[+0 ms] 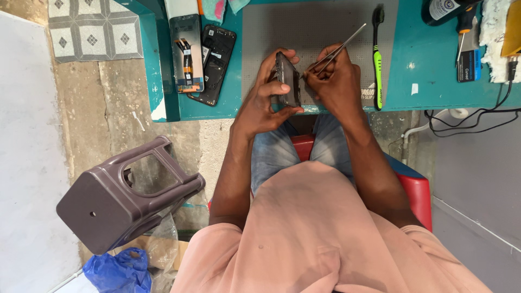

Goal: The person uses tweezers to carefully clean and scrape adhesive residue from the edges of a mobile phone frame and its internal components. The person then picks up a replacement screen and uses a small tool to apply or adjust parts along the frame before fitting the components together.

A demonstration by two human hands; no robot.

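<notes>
- Dark slim phone (pixel 288 78), on edge above the teal table's near rim, is clasped by the left hand (pixel 266 95).
- Right hand (pixel 336 81) pinches thin metal tweezers (pixel 339 50), tips at the phone.
- Beyond lie a grey work mat (pixel 315 27), green toothbrush (pixel 377 59), and two opened phones (pixel 203 54).

head camera looks steeply down, near hands (pixel 304 87).

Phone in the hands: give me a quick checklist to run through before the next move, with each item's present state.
1. Left hand grips the phone on edge: ok.
2. Right hand holds the tweezers: ok.
3. Tweezer tips at the phone's edge: ok.
4. Tips gripping a part: cannot tell, hidden by fingers.
5. Phone held above the grey mat: ok.
6. Green toothbrush apart from the hands: ok.
</notes>
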